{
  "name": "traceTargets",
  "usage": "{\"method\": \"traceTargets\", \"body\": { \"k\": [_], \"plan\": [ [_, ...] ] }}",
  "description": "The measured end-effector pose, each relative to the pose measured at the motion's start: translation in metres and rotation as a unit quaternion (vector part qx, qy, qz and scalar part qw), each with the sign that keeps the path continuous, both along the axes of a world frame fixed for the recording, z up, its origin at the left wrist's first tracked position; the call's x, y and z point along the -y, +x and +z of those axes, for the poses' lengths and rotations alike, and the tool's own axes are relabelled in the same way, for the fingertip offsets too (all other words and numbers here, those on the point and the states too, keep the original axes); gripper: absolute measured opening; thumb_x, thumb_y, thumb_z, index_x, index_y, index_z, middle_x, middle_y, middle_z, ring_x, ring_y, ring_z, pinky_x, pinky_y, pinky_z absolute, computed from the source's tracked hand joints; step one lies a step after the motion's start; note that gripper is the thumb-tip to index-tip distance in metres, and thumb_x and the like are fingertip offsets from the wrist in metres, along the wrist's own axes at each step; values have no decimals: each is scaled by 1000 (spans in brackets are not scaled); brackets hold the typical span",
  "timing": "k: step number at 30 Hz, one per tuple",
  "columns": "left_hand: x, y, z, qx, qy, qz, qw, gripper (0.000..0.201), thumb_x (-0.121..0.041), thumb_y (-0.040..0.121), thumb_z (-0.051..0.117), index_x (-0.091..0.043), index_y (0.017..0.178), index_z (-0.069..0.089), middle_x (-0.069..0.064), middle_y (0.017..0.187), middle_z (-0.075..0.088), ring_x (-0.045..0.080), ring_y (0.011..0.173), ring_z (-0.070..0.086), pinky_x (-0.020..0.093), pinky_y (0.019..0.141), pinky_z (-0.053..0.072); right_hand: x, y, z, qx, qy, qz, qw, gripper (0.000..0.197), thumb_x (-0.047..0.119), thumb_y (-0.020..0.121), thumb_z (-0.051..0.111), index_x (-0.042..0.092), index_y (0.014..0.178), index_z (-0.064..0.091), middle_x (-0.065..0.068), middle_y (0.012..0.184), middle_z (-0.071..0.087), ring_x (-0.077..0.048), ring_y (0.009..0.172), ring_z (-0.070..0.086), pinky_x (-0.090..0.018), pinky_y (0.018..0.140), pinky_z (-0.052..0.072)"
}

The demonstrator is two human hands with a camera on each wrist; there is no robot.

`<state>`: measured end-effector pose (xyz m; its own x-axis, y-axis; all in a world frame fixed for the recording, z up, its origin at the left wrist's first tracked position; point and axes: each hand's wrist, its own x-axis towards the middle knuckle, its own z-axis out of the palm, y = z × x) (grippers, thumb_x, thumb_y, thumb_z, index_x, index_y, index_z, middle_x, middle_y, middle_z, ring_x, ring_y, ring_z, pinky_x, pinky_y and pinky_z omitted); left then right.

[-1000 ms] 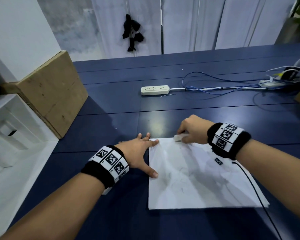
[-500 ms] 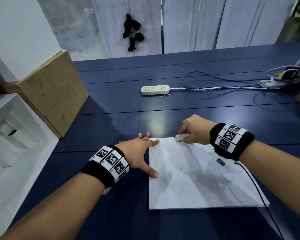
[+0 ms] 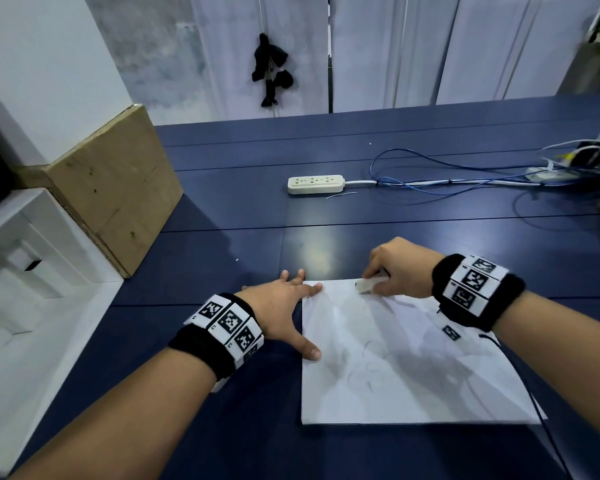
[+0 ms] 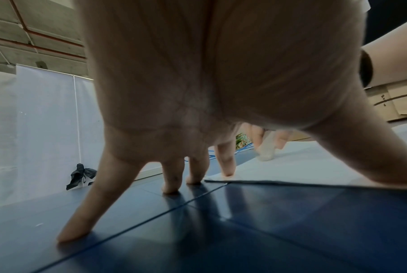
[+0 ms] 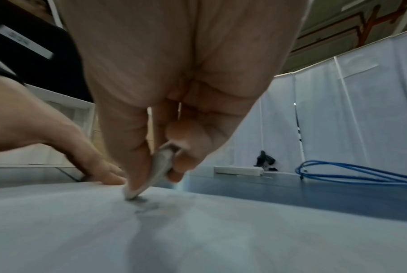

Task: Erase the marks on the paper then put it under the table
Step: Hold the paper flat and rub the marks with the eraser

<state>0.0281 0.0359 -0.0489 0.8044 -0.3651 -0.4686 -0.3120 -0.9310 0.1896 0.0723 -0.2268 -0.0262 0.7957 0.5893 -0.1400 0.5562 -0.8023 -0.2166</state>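
A white sheet of paper [image 3: 395, 368] with faint pencil marks [image 3: 364, 362] lies flat on the dark blue table [image 3: 222, 237]. My right hand [image 3: 395, 268] pinches a small white eraser [image 3: 366, 285] and presses its tip onto the paper's far edge; smudged grey marks [image 5: 146, 205] lie right under the eraser [image 5: 160, 166]. My left hand [image 3: 284, 306] is spread flat, forefinger on the paper's far left corner and thumb on its left edge, the other fingertips [image 4: 172, 186] on the table.
A white power strip [image 3: 315, 184] with blue and white cables [image 3: 465, 181] lies further back on the table. A cardboard box [image 3: 118, 181] leans at the left edge beside a white shelf unit [image 3: 21, 265]. White curtains close off the far side.
My right hand with the eraser has shifted slightly along the paper's far edge in short strokes. The left hand and the paper stay in place.
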Motion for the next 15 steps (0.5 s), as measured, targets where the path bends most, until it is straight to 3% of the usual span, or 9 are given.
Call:
{"method": "traceTargets", "body": {
  "k": [4, 6, 9, 11, 13, 15],
  "plan": [
    [1, 0, 1, -1, 4, 1, 1000, 135, -82, 42, 74, -42, 153, 9, -9, 164, -7, 17, 150, -9, 64, 113, 22, 5, -24, 2, -97, -12, 69, 993, 29, 29, 75, 76, 27, 103, 77, 11, 96, 69, 5, 67, 52, -20, 74, 47],
    [2, -1, 3, -4, 12, -2, 1000, 135, -81, 44, 76, -41, 154, 8, -8, 164, -7, 18, 150, -9, 64, 113, 22, 3, -21, 2, -83, -8, 59, 995, 28, 29, 75, 75, 26, 103, 77, 9, 96, 69, 6, 68, 54, -20, 74, 47],
    [7, -2, 10, 12, 50, -25, 998, 132, -81, 50, 74, -37, 155, 8, -6, 164, -8, 18, 150, -11, 68, 109, 25, -1, -3, 2, -5, -8, 11, 1000, 26, 32, 80, 70, 23, 103, 77, 2, 96, 71, -15, 84, 63, -29, 79, 50],
    [13, -5, 17, 39, 81, -55, 994, 128, -81, 53, 72, -31, 155, 15, -3, 164, -4, 18, 150, -10, 71, 107, 24, 0, 1, 2, 15, -12, 1, 1000, 23, 34, 82, 69, 23, 101, 77, 1, 95, 70, -21, 89, 63, -30, 78, 49],
    [20, -7, 23, 78, 97, -86, 989, 118, -80, 53, 73, -26, 150, 32, 1, 158, 13, 21, 145, 7, 63, 107, 30, 2, -5, 2, 6, -11, 19, 1000, 22, 35, 82, 70, 24, 100, 77, 4, 94, 69, -16, 85, 62, -28, 77, 49],
    [24, -7, 26, 116, 101, -111, 982, 106, -82, 51, 71, -24, 137, 49, 0, 141, 28, 21, 127, 25, 48, 102, 35, 4, -18, 4, -48, -24, 48, 997, 24, 34, 79, 73, 26, 102, 77, 10, 97, 68, -7, 80, 56, -26, 77, 49]
  ]
}}
